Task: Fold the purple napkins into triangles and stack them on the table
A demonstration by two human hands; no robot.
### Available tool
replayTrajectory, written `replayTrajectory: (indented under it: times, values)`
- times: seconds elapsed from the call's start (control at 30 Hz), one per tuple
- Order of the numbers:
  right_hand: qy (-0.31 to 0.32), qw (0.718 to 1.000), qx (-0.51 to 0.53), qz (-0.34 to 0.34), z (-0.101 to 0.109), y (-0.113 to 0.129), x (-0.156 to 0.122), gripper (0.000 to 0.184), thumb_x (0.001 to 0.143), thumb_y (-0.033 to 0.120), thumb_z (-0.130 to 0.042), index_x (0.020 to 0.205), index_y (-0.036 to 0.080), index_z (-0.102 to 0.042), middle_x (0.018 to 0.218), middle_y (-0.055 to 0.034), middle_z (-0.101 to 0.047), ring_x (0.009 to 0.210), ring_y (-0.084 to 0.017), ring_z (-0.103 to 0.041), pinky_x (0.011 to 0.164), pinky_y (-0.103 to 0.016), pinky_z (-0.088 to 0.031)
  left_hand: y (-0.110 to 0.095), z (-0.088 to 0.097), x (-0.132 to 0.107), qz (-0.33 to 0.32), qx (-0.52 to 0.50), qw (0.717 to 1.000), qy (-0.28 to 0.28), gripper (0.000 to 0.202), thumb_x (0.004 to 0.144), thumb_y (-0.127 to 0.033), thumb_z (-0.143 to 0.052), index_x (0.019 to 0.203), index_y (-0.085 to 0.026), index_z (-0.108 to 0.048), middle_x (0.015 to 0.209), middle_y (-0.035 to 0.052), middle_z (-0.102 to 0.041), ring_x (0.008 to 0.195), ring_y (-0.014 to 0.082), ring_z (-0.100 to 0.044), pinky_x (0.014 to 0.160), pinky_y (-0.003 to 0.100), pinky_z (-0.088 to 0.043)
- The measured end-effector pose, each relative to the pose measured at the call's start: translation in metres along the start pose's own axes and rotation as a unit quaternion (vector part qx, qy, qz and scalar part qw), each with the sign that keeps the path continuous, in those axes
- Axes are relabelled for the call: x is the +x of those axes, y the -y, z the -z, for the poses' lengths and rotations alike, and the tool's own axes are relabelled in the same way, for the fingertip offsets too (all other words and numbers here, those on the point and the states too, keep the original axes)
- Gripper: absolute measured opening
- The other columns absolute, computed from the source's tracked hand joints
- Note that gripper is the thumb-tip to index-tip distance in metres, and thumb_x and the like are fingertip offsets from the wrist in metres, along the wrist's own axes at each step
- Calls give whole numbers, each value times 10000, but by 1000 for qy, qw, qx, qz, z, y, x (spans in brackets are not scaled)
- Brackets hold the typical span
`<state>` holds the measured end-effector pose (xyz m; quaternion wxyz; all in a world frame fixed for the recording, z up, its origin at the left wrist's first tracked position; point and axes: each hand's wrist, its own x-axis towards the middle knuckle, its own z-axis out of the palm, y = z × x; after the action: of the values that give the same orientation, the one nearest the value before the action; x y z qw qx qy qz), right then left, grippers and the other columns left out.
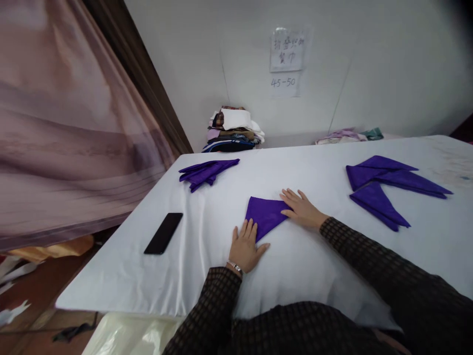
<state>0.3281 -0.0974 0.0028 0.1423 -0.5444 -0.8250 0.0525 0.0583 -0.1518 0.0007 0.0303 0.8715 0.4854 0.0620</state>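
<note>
A purple cloth napkin (pixel 266 215), folded into a roughly triangular shape, lies flat on the white-covered table (pixel 310 266) before me. My left hand (pixel 246 246) rests on its near left corner, palm down with fingers stretched out. On its right corner lies my right hand (pixel 301 209), fingers spread flat and thumb apart. Neither hand grips the cloth; both press on it from above. Parts of the two corners are hidden under the fingers.
Several folded purple napkins (pixel 380 185) lie at the right. More purple cloth (pixel 207 172) sits at the back left, and a black phone (pixel 163 233) nearer the left edge. Piled clothes (pixel 234 130) stand behind the table. A curtain (pixel 74 123) hangs at left; paper signs (pixel 287 52) are on the wall.
</note>
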Motion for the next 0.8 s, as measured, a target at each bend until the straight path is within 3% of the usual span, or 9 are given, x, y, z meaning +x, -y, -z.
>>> replayTrajectory:
  times: [0.13,0.27,0.43,0.63,0.8]
  values:
    - [36,992,24,115,-10,45,5,691,889,608,-293,1431,180,-282,1486,-108,-261,1377,-243,-179,1111,-471,-108,0,-1,-1,3,-6,1000,-5,720,860,-622,-297,1389,-135,-325,1469,130,-312,1366,278,-234,1080,537,-212]
    - [51,990,36,128,-16,66,23,693,890,614,-275,1423,172,-304,1481,-121,-270,1373,-255,-191,1105,-475,-130,-1,0,-1,3,-14,1000,0,724,860,-629,-280,1384,-133,-333,1470,131,-311,1369,273,-228,1081,544,-204]
    - [58,990,33,125,-24,68,50,688,898,603,-251,1404,146,-343,1465,-140,-301,1367,-264,-208,1101,-477,-147,-2,2,-1,6,-23,1000,6,731,857,-635,-282,1392,-138,-320,1464,137,-321,1368,281,-228,1079,551,-202]
    - [43,990,28,130,-37,64,54,673,900,599,-253,1399,159,-351,1462,-132,-312,1363,-258,-223,1094,-480,-168,-1,3,0,7,-37,999,7,698,858,-599,-347,1386,-144,-325,1461,137,-329,1367,278,-234,1080,553,-208]
    - [44,990,19,130,-39,62,54,687,894,607,-263,1391,144,-363,1461,-137,-314,1360,-255,-231,1094,-470,-175,11,7,-16,31,-62,997,-20,536,856,-430,-476,1308,-145,-442,1420,119,-405,1337,265,-306,1073,482,-291]
